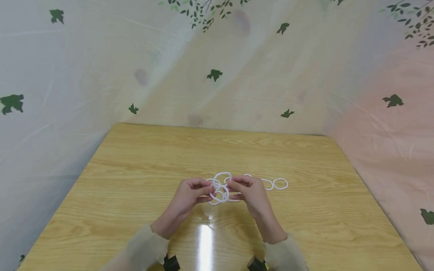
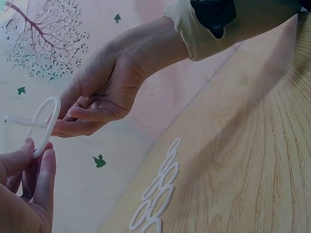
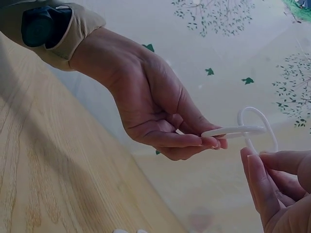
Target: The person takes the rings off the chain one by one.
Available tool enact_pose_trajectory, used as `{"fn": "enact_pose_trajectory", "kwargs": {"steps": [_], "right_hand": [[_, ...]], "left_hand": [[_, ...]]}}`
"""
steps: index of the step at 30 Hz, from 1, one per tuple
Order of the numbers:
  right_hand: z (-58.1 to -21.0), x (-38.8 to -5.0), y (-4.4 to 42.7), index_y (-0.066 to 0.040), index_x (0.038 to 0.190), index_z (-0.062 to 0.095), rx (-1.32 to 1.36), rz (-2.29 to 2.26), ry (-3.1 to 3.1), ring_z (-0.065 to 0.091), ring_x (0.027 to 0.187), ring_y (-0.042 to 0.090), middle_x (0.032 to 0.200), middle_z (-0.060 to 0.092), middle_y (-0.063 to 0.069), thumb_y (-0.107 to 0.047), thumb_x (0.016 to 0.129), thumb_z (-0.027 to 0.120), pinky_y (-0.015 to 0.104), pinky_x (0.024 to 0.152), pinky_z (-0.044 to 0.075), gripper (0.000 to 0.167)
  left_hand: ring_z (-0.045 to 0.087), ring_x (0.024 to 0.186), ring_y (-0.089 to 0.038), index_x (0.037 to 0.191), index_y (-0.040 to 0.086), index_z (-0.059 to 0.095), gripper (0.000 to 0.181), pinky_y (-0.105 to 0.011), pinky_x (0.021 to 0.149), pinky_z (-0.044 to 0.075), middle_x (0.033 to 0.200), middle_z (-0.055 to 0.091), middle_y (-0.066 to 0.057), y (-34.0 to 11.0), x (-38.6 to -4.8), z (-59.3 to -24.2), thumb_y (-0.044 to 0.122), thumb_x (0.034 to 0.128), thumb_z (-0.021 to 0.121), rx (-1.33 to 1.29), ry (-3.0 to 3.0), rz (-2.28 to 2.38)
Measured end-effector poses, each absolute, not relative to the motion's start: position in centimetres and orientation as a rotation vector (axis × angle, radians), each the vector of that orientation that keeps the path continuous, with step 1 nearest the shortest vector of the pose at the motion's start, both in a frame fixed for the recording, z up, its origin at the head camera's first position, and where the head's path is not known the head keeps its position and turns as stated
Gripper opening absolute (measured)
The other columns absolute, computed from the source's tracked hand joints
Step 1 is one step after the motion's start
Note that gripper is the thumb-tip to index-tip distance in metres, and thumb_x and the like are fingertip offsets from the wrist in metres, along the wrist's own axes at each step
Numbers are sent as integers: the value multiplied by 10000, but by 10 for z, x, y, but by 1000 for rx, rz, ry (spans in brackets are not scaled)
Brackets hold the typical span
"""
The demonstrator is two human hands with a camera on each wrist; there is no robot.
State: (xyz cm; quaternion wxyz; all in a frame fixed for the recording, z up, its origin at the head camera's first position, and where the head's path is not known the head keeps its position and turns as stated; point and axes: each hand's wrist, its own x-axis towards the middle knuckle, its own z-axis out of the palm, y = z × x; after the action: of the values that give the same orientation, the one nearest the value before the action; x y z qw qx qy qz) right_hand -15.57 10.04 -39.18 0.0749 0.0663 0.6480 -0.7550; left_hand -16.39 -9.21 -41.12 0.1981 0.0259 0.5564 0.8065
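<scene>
Two white plastic chain links cross each other between the hands, held above the table. The left hand (image 1: 190, 195) pinches one link (image 3: 233, 130), which lies nearly flat in the right wrist view. Between thumb and fingers the right hand (image 1: 252, 194) grips the other link (image 3: 264, 116), standing upright there. Below and behind the hands, a row of several white links (image 1: 287, 183) rests on the table; the hands partly cover it in the head view. In the left wrist view these links overlap in a line. Whether the two held links are fully joined cannot be told.
The wooden table (image 1: 135, 162) has a light grain and a bright reflection near its front edge. Behind it and at its sides hangs a pale cloth (image 1: 251, 94) with printed leaves and birds. Dark wrist cameras (image 1: 171, 263) sit at both sleeves.
</scene>
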Motion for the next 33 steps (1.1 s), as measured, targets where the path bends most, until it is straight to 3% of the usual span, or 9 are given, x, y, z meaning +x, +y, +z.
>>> {"fn": "enact_pose_trajectory", "kwargs": {"steps": [15,19,24,33], "right_hand": [[-397,-155,97,-56,858,668,213,-2305,1937,704,677,85,707,716,-53,72,887,603,217,586,603,146],[-396,-155,97,56,953,655,237,-2321,1946,709,679,92,719,721,-44,78,888,599,223,602,607,88],[-394,-155,99,207,1075,586,237,-2331,1958,717,687,103,736,728,-28,87,888,598,233,625,613,223],[-394,-158,107,218,1077,594,279,-2274,2126,724,681,122,793,747,81,78,868,642,275,621,620,256]], "left_hand": [[685,695,-67,767,154,696,288,-195,682,603,718,697,40,-93,-162,-413,-90,889,604,57,1561,2252],[683,682,-69,768,148,695,283,-192,660,602,706,700,38,-93,-161,-414,-93,887,604,50,1569,2237],[682,676,-73,749,156,683,288,-194,656,602,700,697,32,-93,-161,-415,-94,877,614,22,1590,2231],[688,682,-102,771,89,689,203,-222,661,610,723,696,8,-94,-164,-414,-95,847,649,-66,1697,2225]]}}
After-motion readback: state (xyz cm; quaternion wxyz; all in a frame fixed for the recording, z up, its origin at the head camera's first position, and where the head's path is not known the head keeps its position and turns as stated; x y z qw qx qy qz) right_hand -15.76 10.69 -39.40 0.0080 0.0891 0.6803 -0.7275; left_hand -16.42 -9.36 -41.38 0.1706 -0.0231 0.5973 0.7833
